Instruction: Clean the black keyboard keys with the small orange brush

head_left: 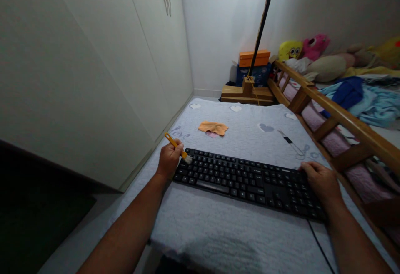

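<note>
A black keyboard (231, 176) lies flat on a pale blue cloth printed with hearts. My left hand (169, 157) is closed round a small brush (171, 140) with a yellow handle. The brush tilts down to the right, its pale bristles touching the keys at the keyboard's left end. At the opposite end, my right hand (321, 182) grips the keyboard's right edge, fingers curled over the far corner. A cable runs from the keyboard's near right side toward me.
Beyond the keyboard lie an orange cloth (213, 128) and a thin wire tool (290, 142) with a black sleeve. A white wardrobe (125, 57) stands left. On the right is a wooden bed rail (340, 107). A pole on a wooden base (246, 93) and boxes stand behind.
</note>
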`<action>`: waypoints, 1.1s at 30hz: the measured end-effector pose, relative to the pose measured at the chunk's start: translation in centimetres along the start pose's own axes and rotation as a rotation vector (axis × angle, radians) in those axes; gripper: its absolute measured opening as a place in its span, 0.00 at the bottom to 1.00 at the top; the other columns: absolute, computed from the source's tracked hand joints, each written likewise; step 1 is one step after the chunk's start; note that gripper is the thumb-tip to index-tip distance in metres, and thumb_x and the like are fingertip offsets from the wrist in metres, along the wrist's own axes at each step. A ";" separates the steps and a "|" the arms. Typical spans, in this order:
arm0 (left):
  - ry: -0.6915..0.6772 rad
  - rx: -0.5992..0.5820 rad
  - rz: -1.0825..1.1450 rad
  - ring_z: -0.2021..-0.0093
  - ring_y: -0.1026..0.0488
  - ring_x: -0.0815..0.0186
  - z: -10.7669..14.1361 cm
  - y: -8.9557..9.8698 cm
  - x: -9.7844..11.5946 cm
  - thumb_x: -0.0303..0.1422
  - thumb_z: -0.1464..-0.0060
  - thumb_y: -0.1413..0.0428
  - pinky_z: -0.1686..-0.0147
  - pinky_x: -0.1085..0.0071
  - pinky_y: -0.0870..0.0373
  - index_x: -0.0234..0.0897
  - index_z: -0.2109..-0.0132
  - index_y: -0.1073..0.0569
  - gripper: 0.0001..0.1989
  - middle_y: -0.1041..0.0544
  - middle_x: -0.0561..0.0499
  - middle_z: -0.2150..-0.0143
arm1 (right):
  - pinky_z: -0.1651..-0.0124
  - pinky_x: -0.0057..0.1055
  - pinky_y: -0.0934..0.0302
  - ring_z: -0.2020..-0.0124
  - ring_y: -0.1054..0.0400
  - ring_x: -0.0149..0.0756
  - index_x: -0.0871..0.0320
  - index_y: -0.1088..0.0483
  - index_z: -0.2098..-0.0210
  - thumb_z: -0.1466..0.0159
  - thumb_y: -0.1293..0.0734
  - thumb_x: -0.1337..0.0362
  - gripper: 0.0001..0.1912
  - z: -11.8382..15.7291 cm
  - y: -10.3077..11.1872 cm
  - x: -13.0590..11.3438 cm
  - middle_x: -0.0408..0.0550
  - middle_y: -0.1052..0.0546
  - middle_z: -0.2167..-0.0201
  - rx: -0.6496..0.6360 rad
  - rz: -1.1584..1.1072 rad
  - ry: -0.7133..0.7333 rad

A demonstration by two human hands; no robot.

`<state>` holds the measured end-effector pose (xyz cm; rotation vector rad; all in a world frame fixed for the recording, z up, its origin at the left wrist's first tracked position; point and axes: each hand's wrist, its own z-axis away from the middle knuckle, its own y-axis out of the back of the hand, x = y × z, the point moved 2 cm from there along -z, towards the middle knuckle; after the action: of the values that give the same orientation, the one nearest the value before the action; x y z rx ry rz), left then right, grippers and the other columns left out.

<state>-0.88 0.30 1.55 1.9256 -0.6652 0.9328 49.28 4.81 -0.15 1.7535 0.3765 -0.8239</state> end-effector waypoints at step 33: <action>-0.032 0.129 -0.101 0.75 0.31 0.65 -0.4 0.9 -0.2 0.41 0.42 0.48 0.72 0.72 0.36 0.41 0.73 0.31 0.14 0.31 0.55 0.79 | 0.68 0.35 0.42 0.73 0.31 0.43 0.54 0.28 0.81 0.49 0.38 0.47 0.18 -0.2 -0.1 -0.1 0.46 0.26 0.82 0.005 -0.006 0.045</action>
<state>-1.74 0.21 1.95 2.0722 -0.5322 0.9026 49.19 5.07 -0.10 1.7786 0.4100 -0.7909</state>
